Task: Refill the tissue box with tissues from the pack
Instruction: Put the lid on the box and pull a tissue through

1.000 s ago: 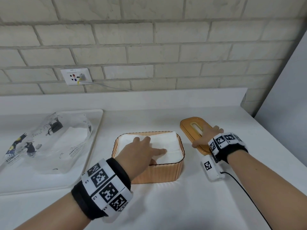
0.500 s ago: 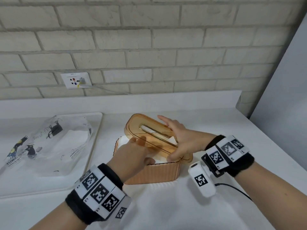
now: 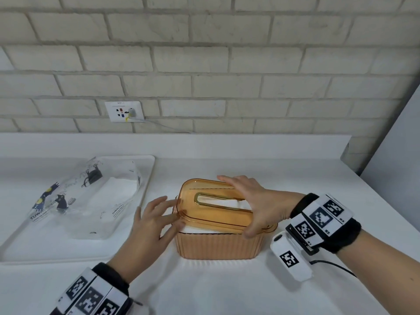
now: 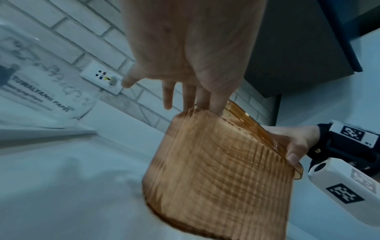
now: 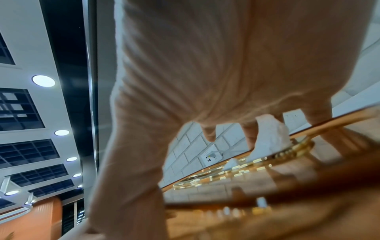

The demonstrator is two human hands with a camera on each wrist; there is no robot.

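The ribbed orange tissue box (image 3: 218, 246) stands mid-counter with white tissues (image 3: 227, 204) inside. Its amber see-through lid (image 3: 211, 214) lies askew on top, the left end slightly raised. My right hand (image 3: 254, 205) grips the lid's right end, fingers over the far edge and thumb on the near edge. My left hand (image 3: 156, 214) is spread, its straight fingers touching the lid and the box rim at the left end. In the left wrist view those fingers (image 4: 205, 100) meet the box (image 4: 216, 170). The right wrist view shows a tissue (image 5: 269, 136) poking through the lid's slot (image 5: 267, 162).
The opened clear tissue pack (image 3: 91, 196), some tissues still inside, lies on a white tray (image 3: 68, 251) at the left. A wall socket (image 3: 123, 111) with a plugged cable sits on the brick wall behind. A grey panel (image 3: 397, 167) borders the counter at the right.
My right hand picked the lid up from the counter at the right and brought it over the box. My left hand moved off the tissues to the box's left end.
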